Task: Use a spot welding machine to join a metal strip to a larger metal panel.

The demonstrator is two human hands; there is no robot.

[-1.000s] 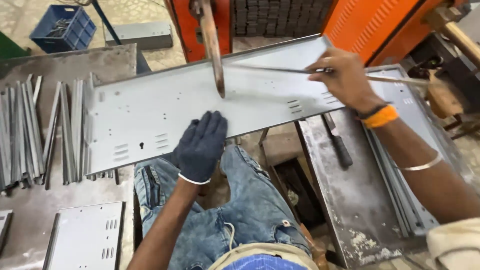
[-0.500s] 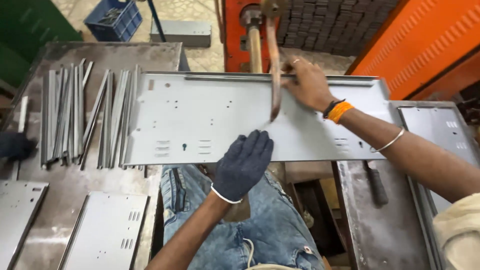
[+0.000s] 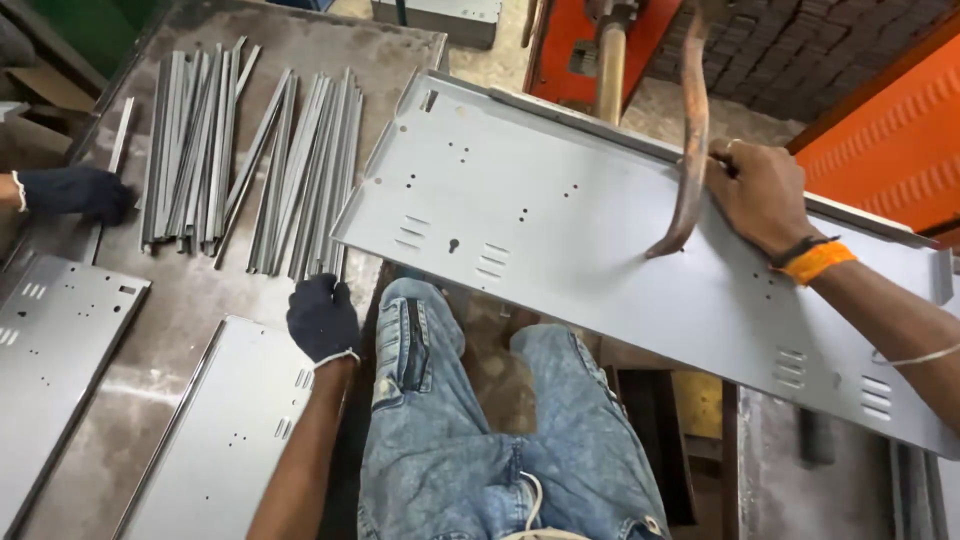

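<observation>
Resting across the lap, long grey punched metal panel (image 3: pixel 620 250), louvre slots, folded edges.

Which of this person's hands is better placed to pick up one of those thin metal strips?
Probably the left hand: gloved, free, right beside the metal strips. The right hand presses the grey panel.

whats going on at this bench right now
A person in jeans sits at a metal worktable. Their bare right hand rests on the far edge of a long grey sheet-metal panel, next to a curved rusty arm whose tip meets the panel. Their gloved left hand is off the panel, by a bundle of metal strips and a flat panel. Another person's gloved hand shows at the left edge.
</observation>
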